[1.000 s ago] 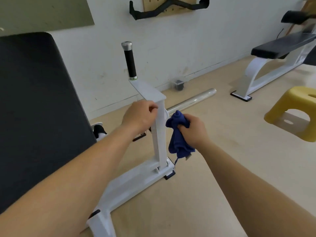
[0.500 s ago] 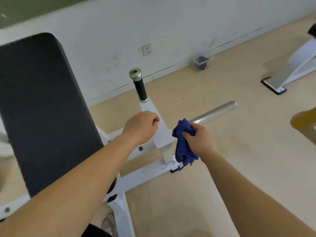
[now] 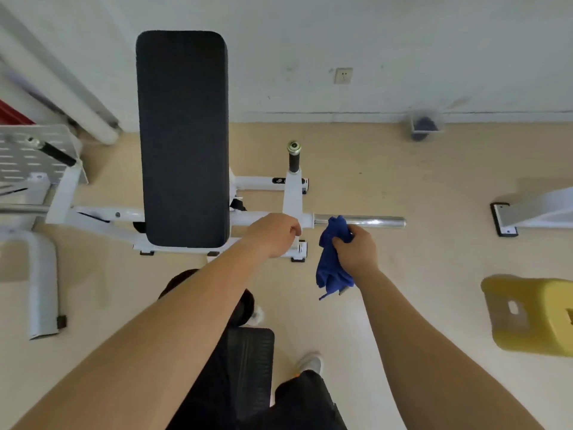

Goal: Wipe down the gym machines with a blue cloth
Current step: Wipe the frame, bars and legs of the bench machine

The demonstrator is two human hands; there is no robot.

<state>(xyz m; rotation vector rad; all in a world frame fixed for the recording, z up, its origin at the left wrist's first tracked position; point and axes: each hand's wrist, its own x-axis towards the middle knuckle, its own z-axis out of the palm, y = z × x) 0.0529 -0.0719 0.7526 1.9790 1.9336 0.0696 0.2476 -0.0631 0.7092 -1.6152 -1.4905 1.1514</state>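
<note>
Gripping the frame point(image 3: 293, 206) with our left hand point(image 3: 273, 234), we clutch the cloth point(image 3: 333, 265) bunched in our right hand point(image 3: 356, 249) by the bar point(image 3: 359, 220); so wadded, it may skip spots.

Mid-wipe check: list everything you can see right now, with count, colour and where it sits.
machine frame: 1, white, on the floor, centre
back pad: 1, black, on the frame, upper centre
handle grip: 1, black with a metal cap, atop the frame's post
chrome bar: 1, silver, sticking out of the frame to the right
blue cloth: 1, blue, bunched, by the bar's inner end
second machine: 1, white, right edge, cut off
stool: 1, yellow, floor at right
wall socket: 1, white, low on the wall
left hand: 1, grips the frame's post
right hand: 1, holds the cloth
</note>
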